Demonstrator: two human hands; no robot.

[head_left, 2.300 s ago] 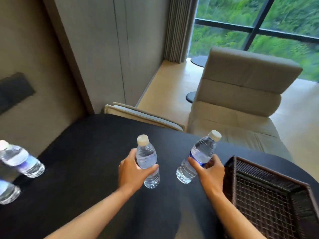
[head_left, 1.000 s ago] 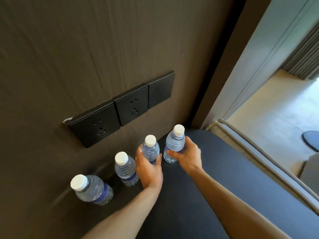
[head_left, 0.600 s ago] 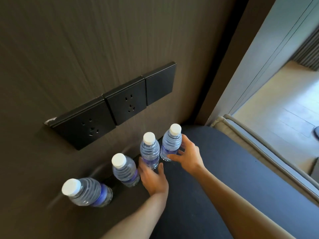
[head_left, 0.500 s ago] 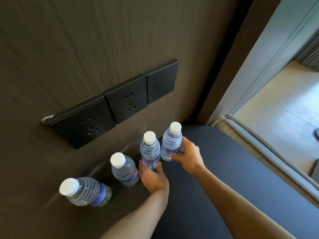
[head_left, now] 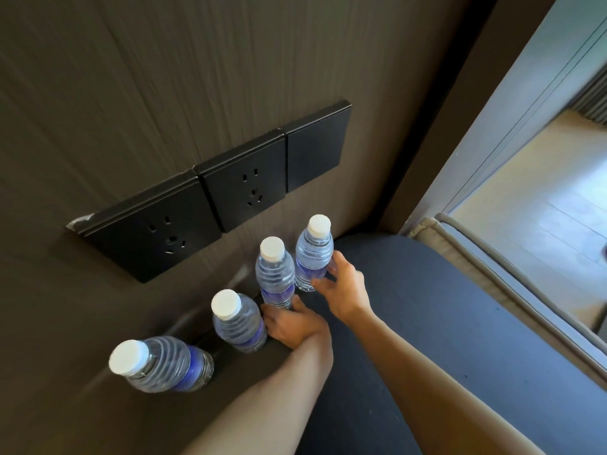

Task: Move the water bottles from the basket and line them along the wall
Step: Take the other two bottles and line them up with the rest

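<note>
Four clear, white-capped plastic water bottles stand upright along the dark wood-grain wall; the right hand loosely cups the farthest, the left hand seemingly open beside its neighbour's base.

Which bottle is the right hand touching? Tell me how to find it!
Find the three black socket plates on the dark wall. Below them stand four clear plastic water bottles with white caps. It is the end bottle nearest the corner, the right hand against its blue label.
</note>
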